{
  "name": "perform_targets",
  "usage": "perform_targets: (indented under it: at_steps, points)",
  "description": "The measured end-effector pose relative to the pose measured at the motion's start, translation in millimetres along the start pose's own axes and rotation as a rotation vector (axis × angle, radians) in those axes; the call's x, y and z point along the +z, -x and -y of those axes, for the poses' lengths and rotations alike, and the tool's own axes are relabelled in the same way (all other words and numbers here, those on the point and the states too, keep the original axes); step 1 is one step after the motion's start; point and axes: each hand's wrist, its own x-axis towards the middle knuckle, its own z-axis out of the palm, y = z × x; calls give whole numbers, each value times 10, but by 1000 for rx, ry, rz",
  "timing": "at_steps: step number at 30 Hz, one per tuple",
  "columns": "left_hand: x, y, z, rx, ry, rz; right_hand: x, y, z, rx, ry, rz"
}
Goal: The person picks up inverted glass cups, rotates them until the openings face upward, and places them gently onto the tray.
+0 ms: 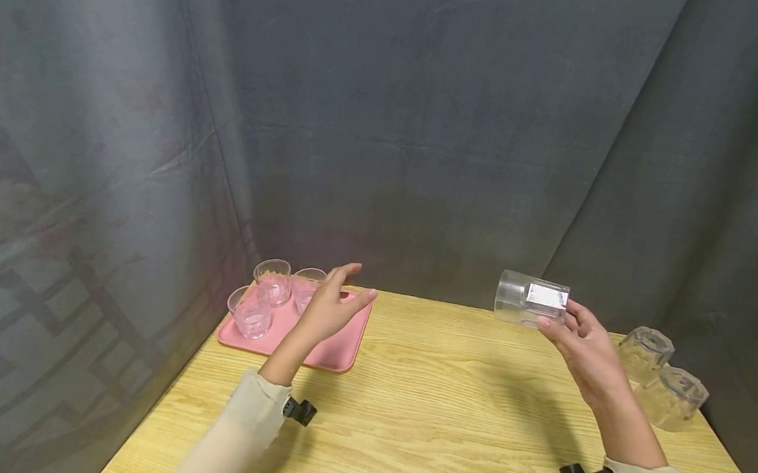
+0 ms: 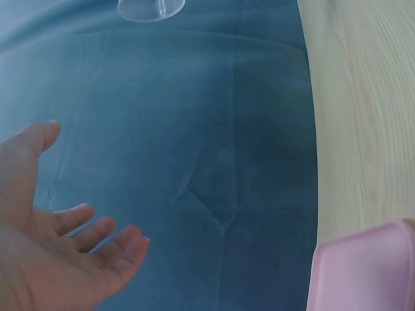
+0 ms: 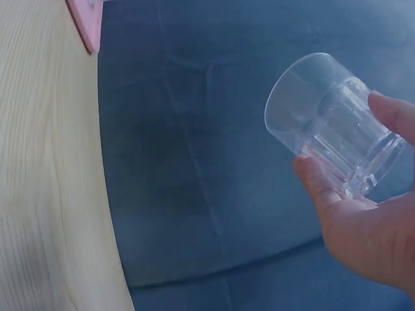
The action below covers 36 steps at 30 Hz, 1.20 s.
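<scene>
My right hand (image 1: 593,354) grips a clear drinking glass (image 1: 514,298) by its base, up above the right part of the table. The glass lies sideways in the air, its mouth toward the left, as the right wrist view also shows (image 3: 324,116). A white label (image 1: 546,296) is on its side in the head view. Over the right part of the pink tray (image 1: 336,350) my left hand (image 1: 326,308) is raised, fingers apart and relaxed, with nothing in it. Three clear glasses stand upright on the tray; the nearest glass (image 1: 252,316) is at its left side.
Two clear glasses stand upside down at the table's right edge, one glass (image 1: 644,354) behind the other glass (image 1: 672,399), beside my right forearm. Grey curtains (image 1: 425,158) hang close behind and along both sides of the wooden table (image 1: 418,418).
</scene>
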Motion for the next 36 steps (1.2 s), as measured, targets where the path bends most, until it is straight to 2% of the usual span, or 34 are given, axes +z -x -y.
perform_targets:
  at_steps: [8, 20, 36]
  points:
    - [136, -12, -74, 14, 57, 30, 185, -22, -20, -35, -103, 36]
    - [275, 0, -145, 35, 123, 79, 371, -40, -36, -30, -174, 52]
    - [449, -31, -189, 46, 151, 116, 568, -80, -61, -21, -192, 83]
